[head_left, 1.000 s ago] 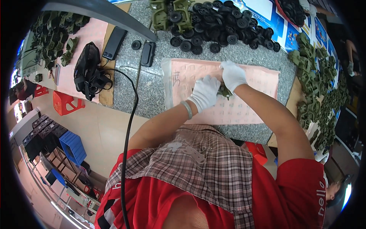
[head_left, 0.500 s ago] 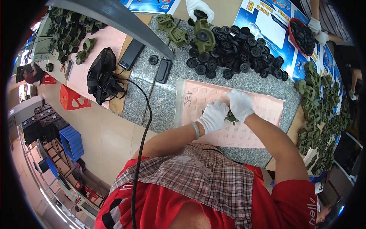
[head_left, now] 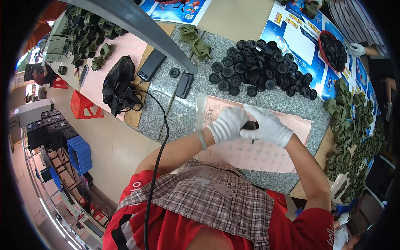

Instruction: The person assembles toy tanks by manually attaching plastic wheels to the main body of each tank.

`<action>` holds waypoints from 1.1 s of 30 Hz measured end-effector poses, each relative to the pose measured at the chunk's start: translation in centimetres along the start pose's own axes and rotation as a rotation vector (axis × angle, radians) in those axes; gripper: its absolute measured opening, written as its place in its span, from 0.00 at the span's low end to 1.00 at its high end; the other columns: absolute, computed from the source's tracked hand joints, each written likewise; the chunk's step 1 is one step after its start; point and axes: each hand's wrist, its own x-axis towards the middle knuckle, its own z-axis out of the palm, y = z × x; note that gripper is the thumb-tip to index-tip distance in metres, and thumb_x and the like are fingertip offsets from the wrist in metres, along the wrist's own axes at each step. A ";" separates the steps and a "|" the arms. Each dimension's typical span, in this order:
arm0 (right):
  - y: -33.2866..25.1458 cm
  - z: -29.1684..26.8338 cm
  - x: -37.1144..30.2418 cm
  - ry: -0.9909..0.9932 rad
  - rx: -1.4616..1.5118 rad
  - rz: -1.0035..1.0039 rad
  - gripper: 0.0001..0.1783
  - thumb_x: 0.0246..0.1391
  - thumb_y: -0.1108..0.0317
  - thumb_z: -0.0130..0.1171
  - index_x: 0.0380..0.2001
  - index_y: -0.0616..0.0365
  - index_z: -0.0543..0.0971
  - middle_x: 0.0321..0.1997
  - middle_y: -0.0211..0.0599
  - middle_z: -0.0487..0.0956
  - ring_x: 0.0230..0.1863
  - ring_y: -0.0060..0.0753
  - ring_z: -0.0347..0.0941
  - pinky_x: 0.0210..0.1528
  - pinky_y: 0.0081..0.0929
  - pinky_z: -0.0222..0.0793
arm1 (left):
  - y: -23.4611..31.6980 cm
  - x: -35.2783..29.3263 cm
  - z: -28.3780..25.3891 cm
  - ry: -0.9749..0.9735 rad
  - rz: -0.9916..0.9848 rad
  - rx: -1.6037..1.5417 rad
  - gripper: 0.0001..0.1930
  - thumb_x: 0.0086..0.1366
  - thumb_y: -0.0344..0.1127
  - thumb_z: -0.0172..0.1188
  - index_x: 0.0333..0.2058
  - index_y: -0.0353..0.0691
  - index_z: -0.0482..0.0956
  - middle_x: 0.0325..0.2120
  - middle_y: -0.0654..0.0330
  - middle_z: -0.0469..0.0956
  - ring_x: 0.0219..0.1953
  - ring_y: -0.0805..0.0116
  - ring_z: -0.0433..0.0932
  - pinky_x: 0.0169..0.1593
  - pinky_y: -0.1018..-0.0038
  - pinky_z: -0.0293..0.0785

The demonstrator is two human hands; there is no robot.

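My left hand, in a white glove, is closed on one side of a small dark green plastic part. From the other side my right hand, also gloved, grips it between thumb and fingers. Most of the part is hidden by the gloves, so its full shape cannot be made out. Both hands are over a pink sheet in a clear sleeve on the grey speckled table. Beyond them lies a heap of black toy wheels, with an olive-green plastic toy vehicle body to its left.
A black mesh bag, a phone and a black case lie left, under a grey metal arm. A black cable crosses my left side. Green parts pile up right. A co-worker's gloved hand is beside a red bowl.
My hands have turned and lifted the green part, with my right thumb now below it. A co-worker's gloved hand and the green vehicle body it held over the wheels have left that spot.
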 end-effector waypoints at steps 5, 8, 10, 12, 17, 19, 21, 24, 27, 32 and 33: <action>-0.3 -2.3 0.6 -0.085 -0.147 0.234 0.45 0.49 0.52 0.74 0.66 0.61 0.70 0.46 0.54 0.77 0.52 0.55 0.80 0.56 0.42 0.77 | -1.9 2.9 -8.3 -0.036 0.129 0.166 0.30 0.48 0.53 0.74 0.47 0.42 0.82 0.44 0.53 0.81 0.52 0.54 0.79 0.62 0.58 0.72; 1.0 -5.2 2.8 0.111 -0.152 0.174 0.41 0.50 0.53 0.73 0.64 0.62 0.73 0.46 0.53 0.79 0.51 0.55 0.80 0.57 0.42 0.76 | -4.1 4.2 -11.4 0.556 0.148 -0.064 0.44 0.49 0.62 0.74 0.60 0.40 0.75 0.61 0.48 0.70 0.70 0.44 0.61 0.73 0.49 0.55; 2.0 -7.1 5.6 0.403 -0.058 0.162 0.38 0.52 0.53 0.72 0.62 0.63 0.77 0.53 0.53 0.82 0.55 0.49 0.80 0.60 0.37 0.75 | -7.9 5.4 -10.3 1.017 -0.017 -0.181 0.45 0.50 0.54 0.77 0.62 0.38 0.73 0.65 0.43 0.64 0.72 0.37 0.56 0.73 0.48 0.55; 2.0 -8.6 10.5 0.525 0.298 0.211 0.29 0.56 0.51 0.69 0.55 0.59 0.82 0.45 0.45 0.86 0.45 0.41 0.84 0.53 0.33 0.76 | -9.9 6.6 -9.0 1.087 -0.428 0.058 0.46 0.51 0.46 0.78 0.66 0.37 0.67 0.70 0.39 0.56 0.73 0.33 0.51 0.73 0.44 0.54; 9.1 -7.9 25.4 0.713 0.075 0.193 0.33 0.52 0.39 0.66 0.42 0.62 0.86 0.38 0.56 0.86 0.45 0.57 0.84 0.50 0.43 0.77 | -13.9 9.3 -7.4 1.048 -0.807 -0.050 0.55 0.55 0.45 0.75 0.74 0.38 0.50 0.75 0.36 0.41 0.76 0.30 0.42 0.73 0.36 0.47; 11.8 -7.3 28.8 0.774 0.086 0.226 0.37 0.49 0.36 0.67 0.42 0.64 0.86 0.37 0.60 0.86 0.44 0.60 0.84 0.53 0.45 0.78 | -13.1 11.0 -8.0 1.015 -0.868 -0.032 0.56 0.54 0.42 0.76 0.74 0.38 0.49 0.74 0.36 0.43 0.75 0.31 0.44 0.74 0.42 0.48; 13.6 -7.2 30.0 0.732 0.054 0.184 0.36 0.53 0.42 0.66 0.55 0.59 0.81 0.53 0.56 0.82 0.56 0.57 0.79 0.62 0.40 0.73 | -14.0 12.1 -7.5 1.044 -0.880 -0.153 0.55 0.55 0.41 0.76 0.73 0.38 0.48 0.74 0.36 0.44 0.75 0.32 0.48 0.74 0.46 0.53; 12.9 -4.6 28.0 0.720 -0.051 0.071 0.36 0.57 0.45 0.66 0.62 0.56 0.78 0.63 0.54 0.78 0.64 0.53 0.76 0.67 0.37 0.69 | -16.3 11.1 -7.0 0.964 -1.128 -0.475 0.47 0.60 0.38 0.73 0.71 0.40 0.52 0.66 0.42 0.59 0.61 0.42 0.73 0.61 0.52 0.74; 10.6 -2.8 20.8 0.716 -0.039 -0.043 0.14 0.65 0.67 0.60 0.51 0.57 0.84 0.50 0.45 0.84 0.48 0.43 0.83 0.53 0.35 0.78 | -16.2 10.5 -7.5 0.909 -1.174 -0.427 0.45 0.60 0.37 0.72 0.70 0.42 0.53 0.62 0.43 0.62 0.58 0.43 0.75 0.59 0.52 0.75; 10.4 4.9 9.5 0.566 -0.206 -0.037 0.15 0.60 0.69 0.62 0.50 0.46 0.81 0.49 0.34 0.80 0.44 0.48 0.81 0.45 0.41 0.80 | -13.5 9.8 -7.0 1.161 -0.729 -0.530 0.44 0.56 0.35 0.73 0.68 0.39 0.58 0.60 0.43 0.64 0.59 0.41 0.73 0.61 0.54 0.73; 9.2 5.3 8.8 0.528 -0.226 0.018 0.17 0.60 0.67 0.62 0.53 0.45 0.80 0.52 0.34 0.79 0.43 0.48 0.82 0.43 0.41 0.81 | -11.9 8.9 -6.7 1.195 -0.608 -0.479 0.44 0.55 0.35 0.74 0.67 0.37 0.60 0.60 0.42 0.64 0.60 0.41 0.71 0.63 0.54 0.71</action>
